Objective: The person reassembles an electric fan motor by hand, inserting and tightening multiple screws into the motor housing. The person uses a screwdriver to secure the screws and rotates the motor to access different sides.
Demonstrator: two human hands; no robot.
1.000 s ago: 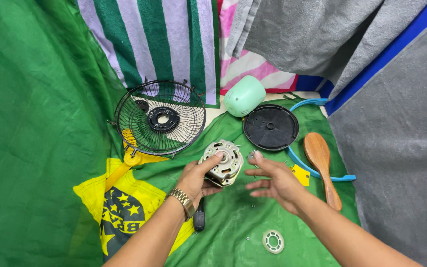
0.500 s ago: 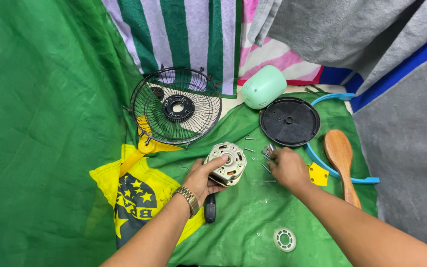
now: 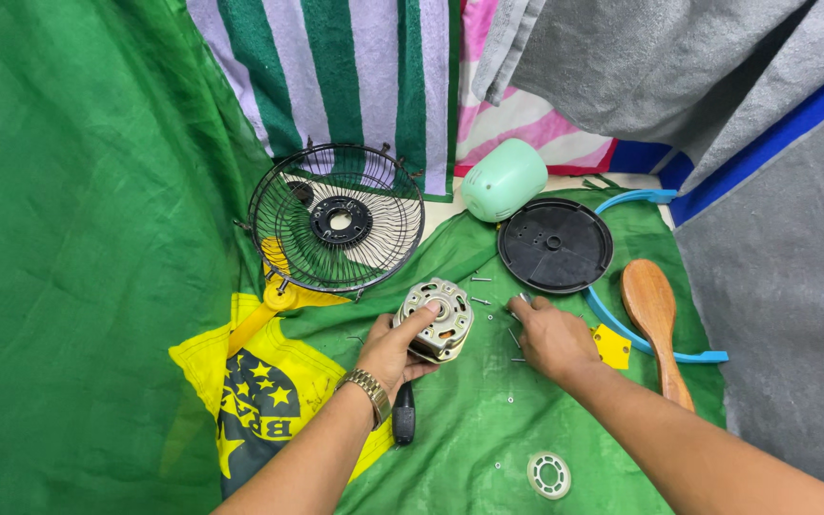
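Note:
My left hand (image 3: 395, 349), with a gold watch on the wrist, grips a round metal fan motor (image 3: 441, 318) that rests on the green cloth (image 3: 469, 420). My right hand (image 3: 547, 334) lies just right of the motor with its fingertips pinched on a small screw (image 3: 524, 298). Several loose screws (image 3: 481, 290) are scattered on the cloth between the motor and the hand.
A black wire fan guard (image 3: 336, 217) stands behind the motor. A mint green motor cover (image 3: 503, 179), a black round plate (image 3: 555, 244), a blue ring (image 3: 650, 343), a wooden brush (image 3: 655, 315), a white round part (image 3: 549, 474) and a dark tool handle (image 3: 403, 422) lie around.
My right hand went from open above the cloth to down among the screws, closing its fingers on one. The left hand kept its hold on the motor. The camera view shifted slightly.

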